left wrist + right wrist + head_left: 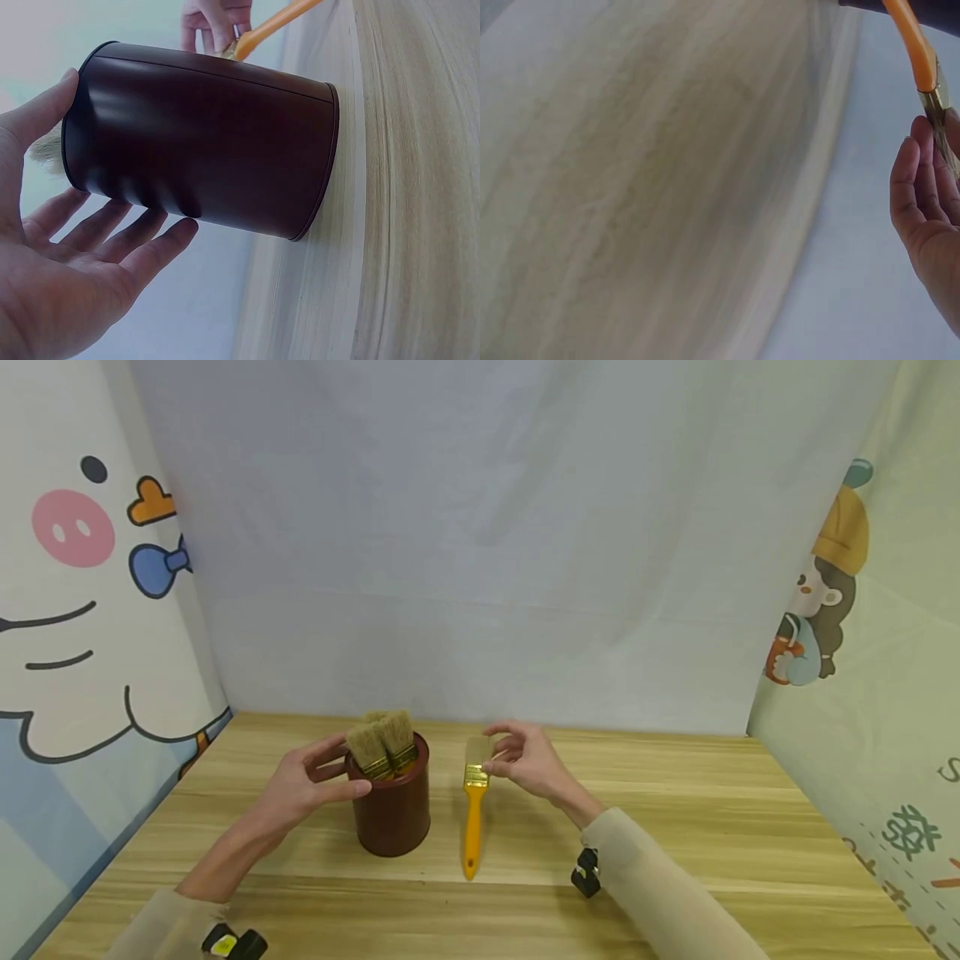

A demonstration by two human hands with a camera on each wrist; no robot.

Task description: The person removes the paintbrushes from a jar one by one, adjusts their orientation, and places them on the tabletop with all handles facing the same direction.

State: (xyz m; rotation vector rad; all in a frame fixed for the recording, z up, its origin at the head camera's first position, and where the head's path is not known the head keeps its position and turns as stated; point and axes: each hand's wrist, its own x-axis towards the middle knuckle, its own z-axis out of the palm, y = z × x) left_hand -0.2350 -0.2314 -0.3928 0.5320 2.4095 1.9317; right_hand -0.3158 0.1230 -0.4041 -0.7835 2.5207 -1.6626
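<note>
A dark brown round pot (393,818) stands upright on the wooden table, left of the middle. Bristle-up paintbrushes (367,750) fill its mouth, their tan bristles and gold ferrules above the rim. My left hand (296,789) holds the pot near its top. In the left wrist view, the thumb is at the rim and the fingers (154,251) spread along the opposite side. To the right of the pot, my right hand (528,762) pinches another paintbrush (472,827) by its bristle end. Its orange handle points down toward me in the head view.
The wooden table (645,827) stretches to both sides and toward me. A plain pale cloth (480,543) hangs behind it. Printed cartoon curtains stand at the left (67,635) and right (892,710). Each sleeve has a small black device near the wrist.
</note>
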